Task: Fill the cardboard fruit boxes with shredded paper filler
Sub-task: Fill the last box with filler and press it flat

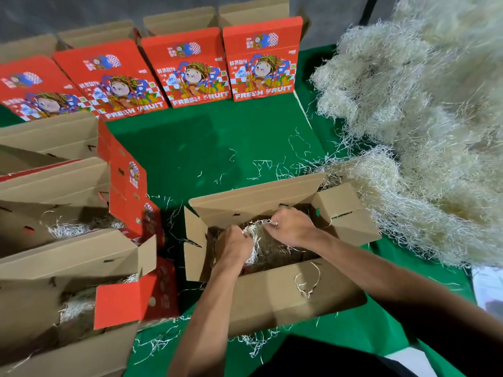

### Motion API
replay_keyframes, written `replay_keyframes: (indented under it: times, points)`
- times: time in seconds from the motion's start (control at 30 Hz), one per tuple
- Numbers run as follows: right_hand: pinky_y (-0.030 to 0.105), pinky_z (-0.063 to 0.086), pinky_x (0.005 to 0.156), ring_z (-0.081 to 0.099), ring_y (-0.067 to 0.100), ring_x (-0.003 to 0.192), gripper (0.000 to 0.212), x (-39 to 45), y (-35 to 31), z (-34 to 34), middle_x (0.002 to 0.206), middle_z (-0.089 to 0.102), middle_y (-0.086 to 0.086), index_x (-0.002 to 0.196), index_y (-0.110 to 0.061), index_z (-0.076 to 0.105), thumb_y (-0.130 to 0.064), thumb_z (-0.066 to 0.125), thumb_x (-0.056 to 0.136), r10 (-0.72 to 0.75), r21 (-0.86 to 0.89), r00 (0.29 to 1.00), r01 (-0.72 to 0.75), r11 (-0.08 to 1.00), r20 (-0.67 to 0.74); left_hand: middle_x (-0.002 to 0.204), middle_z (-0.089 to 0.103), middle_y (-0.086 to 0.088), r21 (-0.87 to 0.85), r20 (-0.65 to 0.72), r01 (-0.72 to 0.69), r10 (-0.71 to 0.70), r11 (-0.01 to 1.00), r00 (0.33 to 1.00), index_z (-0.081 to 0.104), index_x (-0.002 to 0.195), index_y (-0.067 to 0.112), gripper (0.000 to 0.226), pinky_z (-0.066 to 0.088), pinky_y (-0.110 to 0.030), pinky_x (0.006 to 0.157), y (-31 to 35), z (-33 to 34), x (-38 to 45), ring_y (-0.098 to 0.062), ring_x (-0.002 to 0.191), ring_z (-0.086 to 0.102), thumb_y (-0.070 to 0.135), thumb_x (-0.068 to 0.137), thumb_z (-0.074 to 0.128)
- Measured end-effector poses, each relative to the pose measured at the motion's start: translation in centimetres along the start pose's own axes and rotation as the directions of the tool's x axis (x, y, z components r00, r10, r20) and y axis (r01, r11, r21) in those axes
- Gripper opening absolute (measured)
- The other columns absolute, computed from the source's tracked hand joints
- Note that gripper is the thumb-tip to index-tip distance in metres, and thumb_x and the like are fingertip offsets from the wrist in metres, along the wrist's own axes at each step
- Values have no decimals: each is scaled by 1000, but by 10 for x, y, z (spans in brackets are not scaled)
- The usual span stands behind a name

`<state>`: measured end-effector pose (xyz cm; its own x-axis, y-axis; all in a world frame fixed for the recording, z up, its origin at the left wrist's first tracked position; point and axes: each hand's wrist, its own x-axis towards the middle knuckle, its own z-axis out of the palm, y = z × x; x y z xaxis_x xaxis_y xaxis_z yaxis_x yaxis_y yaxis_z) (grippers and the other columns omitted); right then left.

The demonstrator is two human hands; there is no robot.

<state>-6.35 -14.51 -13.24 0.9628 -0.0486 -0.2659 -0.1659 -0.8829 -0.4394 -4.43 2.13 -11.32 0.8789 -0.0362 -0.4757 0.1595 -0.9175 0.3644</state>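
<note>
An open cardboard fruit box [288,297] stands in front of me on the green table, flaps spread. Both hands are down inside it. My left hand [235,244] grips a clump of pale shredded paper filler [257,235], and my right hand [292,227] pinches the same clump from the other side. More filler lies dark on the box floor beneath. A big heap of shredded paper [424,131] fills the right side of the table.
Three open boxes [68,257] with filler inside stand stacked along the left. Several red "FRESH FRUIT" boxes [190,69] line the back. Loose strands litter the green table cloth [217,142]. A white sheet [487,287] lies at the right edge.
</note>
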Motion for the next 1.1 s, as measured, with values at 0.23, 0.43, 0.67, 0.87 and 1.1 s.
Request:
replay_keyframes:
  times: [0.23, 0.43, 0.67, 0.87, 1.1]
  points:
    - [16, 32, 30, 40, 1, 25, 41, -6, 10, 1, 36, 48, -9, 55, -12, 53, -23, 58, 94, 160, 321, 987, -140, 937, -34, 93, 61, -4, -35, -139, 148, -151, 988, 979, 64, 104, 5, 21, 26, -20, 42, -5, -5, -3, -13, 68, 51, 25, 97, 63]
    - [23, 48, 44, 58, 10, 51, 33, 0, 14, -6, 67, 62, 5, 80, -5, 60, -29, 50, 99, 141, 66, 988, -146, 987, 66, 111, 70, -10, -82, -145, 76, -87, 994, 986, 71, 105, 9, 15, 43, -27, 65, -11, -1, 6, -20, 81, 57, 14, 95, 61]
    - [26, 46, 79, 67, 27, 97, 14, -9, 8, -2, 94, 69, 11, 99, -7, 67, -13, 60, 90, -43, -9, 963, 47, 999, 265, 69, 64, -8, -137, 5, -17, 18, 990, 1000, 53, 61, 14, 47, 34, -25, 54, -19, 6, 7, -22, 65, 55, 44, 98, 55]
    - [33, 53, 74, 63, 23, 86, 24, -25, 10, 1, 119, 64, 12, 116, -2, 61, -8, 54, 94, 28, -290, 834, 159, 944, 551, 152, 43, -9, 188, 432, -78, -11, 979, 902, 48, 145, 23, 54, 37, -29, 104, -25, 20, 1, -27, 138, 43, 26, 92, 59]
    - [37, 56, 79, 68, 23, 97, 31, -15, -11, -15, 106, 71, 1, 113, -21, 65, -40, 57, 90, -313, -429, 931, 364, 827, 186, 120, 65, -3, 100, -121, -102, 114, 990, 986, 60, 126, 29, 37, 49, -35, 85, -18, 13, -4, -25, 108, 62, 33, 90, 67]
